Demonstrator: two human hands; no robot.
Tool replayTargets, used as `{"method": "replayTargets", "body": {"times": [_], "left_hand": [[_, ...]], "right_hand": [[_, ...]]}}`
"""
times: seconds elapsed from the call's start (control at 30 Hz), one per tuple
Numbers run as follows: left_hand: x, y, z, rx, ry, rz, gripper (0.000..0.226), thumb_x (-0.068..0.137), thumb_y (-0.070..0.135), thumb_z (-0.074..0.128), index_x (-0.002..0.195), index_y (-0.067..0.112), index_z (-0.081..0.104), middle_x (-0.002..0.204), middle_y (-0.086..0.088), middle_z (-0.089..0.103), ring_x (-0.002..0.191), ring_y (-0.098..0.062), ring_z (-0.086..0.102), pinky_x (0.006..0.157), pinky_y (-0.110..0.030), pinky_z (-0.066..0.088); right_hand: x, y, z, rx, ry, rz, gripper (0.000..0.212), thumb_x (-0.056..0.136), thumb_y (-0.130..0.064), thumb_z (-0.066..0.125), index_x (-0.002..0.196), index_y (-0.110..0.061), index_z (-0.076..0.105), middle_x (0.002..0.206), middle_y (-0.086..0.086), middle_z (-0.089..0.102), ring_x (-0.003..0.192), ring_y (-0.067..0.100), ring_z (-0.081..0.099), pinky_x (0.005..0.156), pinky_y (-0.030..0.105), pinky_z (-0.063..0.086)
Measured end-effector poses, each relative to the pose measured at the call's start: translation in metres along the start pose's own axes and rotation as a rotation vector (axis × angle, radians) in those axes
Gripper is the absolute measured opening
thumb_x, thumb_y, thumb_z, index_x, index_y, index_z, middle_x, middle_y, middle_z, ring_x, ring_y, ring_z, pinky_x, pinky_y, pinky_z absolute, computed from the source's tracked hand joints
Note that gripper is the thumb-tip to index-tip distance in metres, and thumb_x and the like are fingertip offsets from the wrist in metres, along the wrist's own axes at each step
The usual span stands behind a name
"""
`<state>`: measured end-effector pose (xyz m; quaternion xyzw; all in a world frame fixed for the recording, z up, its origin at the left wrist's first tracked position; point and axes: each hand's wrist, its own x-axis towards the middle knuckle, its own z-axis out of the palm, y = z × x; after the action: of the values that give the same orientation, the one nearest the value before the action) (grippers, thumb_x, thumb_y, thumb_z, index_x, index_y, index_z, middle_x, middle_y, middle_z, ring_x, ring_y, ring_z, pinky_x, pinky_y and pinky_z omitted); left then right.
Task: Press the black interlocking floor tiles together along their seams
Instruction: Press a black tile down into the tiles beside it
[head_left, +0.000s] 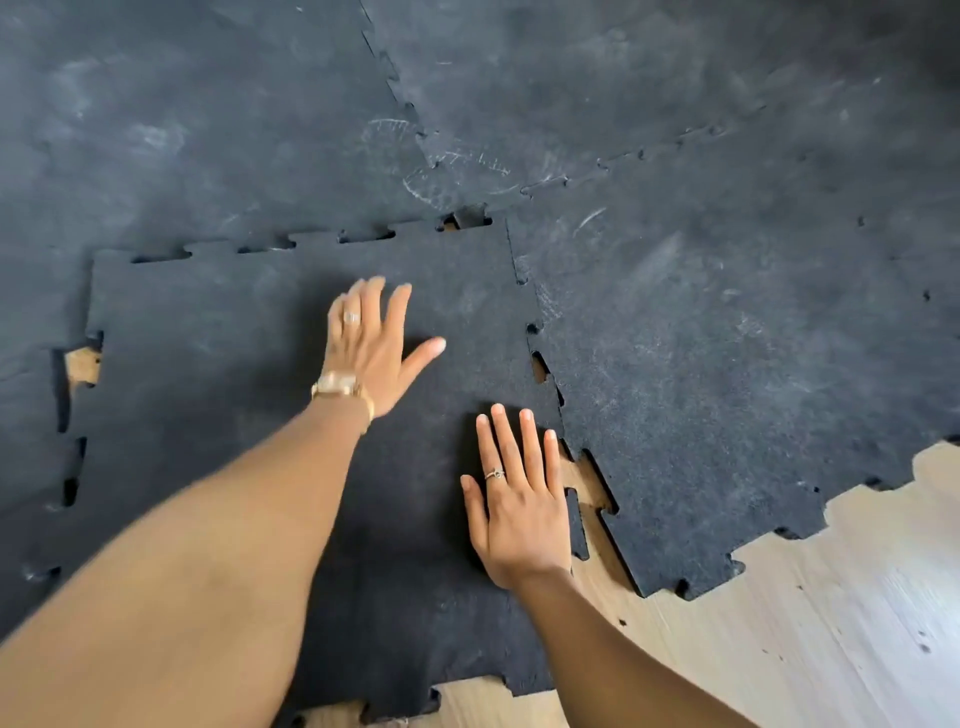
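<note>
The left forearm (171, 561) is reaching in nearest the camera, its left hand (371, 348) lying flat with fingers spread, gripping nothing, mid-tile. The right hand (519, 512) is pressing flat, fingers together, at the loose tile (234, 374)'s right edge, just beside the gaping seam (582, 483) where wood floor (779, 623) is showing. Pressing while the teeth are sitting misaligned is likely risking buckling or a fingertip pinched against the neighbouring tile (727, 364).

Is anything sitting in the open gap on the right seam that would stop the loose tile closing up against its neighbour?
Nothing visible: the gap beside the right hand shows only bare wood floor between the loose tile and the right tile.
</note>
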<state>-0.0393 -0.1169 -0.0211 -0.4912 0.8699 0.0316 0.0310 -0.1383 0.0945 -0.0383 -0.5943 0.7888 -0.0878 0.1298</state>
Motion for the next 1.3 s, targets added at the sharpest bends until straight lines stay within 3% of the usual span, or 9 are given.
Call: {"method": "replayTargets", "body": {"times": [0.1, 0.23, 0.33, 0.43, 0.7, 0.83, 1.0, 1.2, 1.3], "left_hand": [[0.057, 0.000, -0.013, -0.008, -0.167, 0.026, 0.094, 0.083, 0.080, 0.025, 0.156, 0.025, 0.005, 0.161, -0.021, 0.003, 0.149, -0.037, 0.000, 0.120, -0.051, 0.003], [0.079, -0.007, -0.017, 0.011, -0.265, 0.016, 0.111, 0.063, 0.096, 0.019, 0.151, 0.039, -0.017, 0.161, -0.018, -0.017, 0.149, -0.035, -0.015, 0.120, -0.053, -0.005], [0.073, -0.010, -0.009, 0.003, -0.170, -0.064, 0.125, 0.053, 0.104, 0.015, 0.152, 0.036, -0.020, 0.158, -0.029, -0.013, 0.148, -0.040, -0.015, 0.120, -0.050, -0.006], [0.074, -0.010, -0.009, 0.057, -0.098, -0.066, 0.130, 0.049, 0.106, 0.006, 0.153, 0.033, -0.016, 0.156, -0.031, 0.010, 0.147, -0.044, 0.004, 0.120, -0.051, 0.001], [0.068, -0.005, -0.021, 0.221, -0.127, -0.047, 0.132, 0.046, 0.105, -0.002, 0.155, 0.032, -0.009, 0.146, -0.024, 0.032, 0.135, -0.038, 0.032, 0.108, -0.048, 0.024], [0.068, -0.004, -0.038, 0.273, -0.163, -0.050, 0.134, 0.042, 0.105, -0.004, 0.156, 0.034, -0.004, 0.139, -0.023, 0.039, 0.128, -0.035, 0.039, 0.106, -0.047, 0.022], [0.065, -0.003, -0.043, 0.240, -0.202, -0.092, 0.133, 0.045, 0.104, -0.001, 0.156, 0.031, -0.001, 0.137, -0.025, 0.041, 0.129, -0.037, 0.039, 0.110, -0.047, 0.018], [0.069, -0.003, -0.048, 0.283, -0.243, -0.118, 0.140, 0.036, 0.105, -0.009, 0.156, 0.031, -0.004, 0.135, -0.026, 0.043, 0.126, -0.039, 0.043, 0.113, -0.050, 0.015], [0.070, -0.005, -0.046, 0.299, -0.258, -0.097, 0.136, 0.040, 0.104, -0.009, 0.156, 0.031, -0.006, 0.138, -0.025, 0.042, 0.129, -0.037, 0.042, 0.112, -0.050, 0.017]], "right_hand": [[-0.001, 0.001, -0.001, 0.002, 0.027, -0.022, 0.062, 0.101, -0.043, 0.034, 0.155, -0.014, 0.022, 0.164, 0.002, 0.013, 0.152, 0.027, 0.001, 0.122, 0.046, 0.002], [-0.014, -0.001, -0.005, 0.058, 0.043, -0.084, 0.094, 0.086, -0.075, 0.038, 0.154, -0.011, 0.025, 0.163, 0.005, 0.015, 0.152, 0.027, 0.002, 0.122, 0.048, 0.002], [-0.054, -0.018, 0.006, 0.128, -0.034, -0.132, 0.125, 0.064, -0.097, 0.037, 0.155, -0.014, 0.018, 0.165, 0.006, 0.009, 0.152, 0.028, 0.000, 0.120, 0.053, -0.002], [-0.088, -0.029, 0.018, 0.062, -0.118, -0.223, 0.135, 0.054, -0.102, 0.034, 0.156, -0.015, 0.016, 0.165, 0.009, 0.006, 0.151, 0.031, 0.003, 0.115, 0.060, 0.004], [-0.101, -0.020, 0.028, -0.020, -0.103, -0.537, 0.114, 0.060, -0.094, 0.048, 0.150, -0.026, 0.034, 0.162, 0.002, 0.023, 0.151, 0.031, 0.009, 0.110, 0.074, 0.005], [-0.101, -0.011, 0.031, 0.007, 0.106, -0.679, 0.078, 0.079, -0.077, 0.053, 0.138, -0.026, 0.056, 0.150, -0.001, 0.047, 0.145, 0.034, 0.030, 0.103, 0.080, 0.020], [-0.092, 0.024, 0.019, -0.113, 0.122, -0.806, 0.069, 0.086, -0.071, 0.049, 0.141, -0.029, 0.051, 0.149, -0.006, 0.047, 0.144, 0.034, 0.032, 0.103, 0.079, 0.023], [-0.093, 0.032, 0.006, -0.061, 0.143, -0.820, 0.058, 0.088, -0.063, 0.056, 0.135, -0.030, 0.058, 0.144, -0.006, 0.052, 0.139, 0.031, 0.040, 0.102, 0.076, 0.028], [-0.076, 0.066, -0.022, 0.055, 0.358, -0.346, 0.061, 0.079, -0.058, 0.072, 0.128, -0.023, 0.065, 0.138, 0.001, 0.059, 0.135, 0.028, 0.047, 0.103, 0.071, 0.035]]}}
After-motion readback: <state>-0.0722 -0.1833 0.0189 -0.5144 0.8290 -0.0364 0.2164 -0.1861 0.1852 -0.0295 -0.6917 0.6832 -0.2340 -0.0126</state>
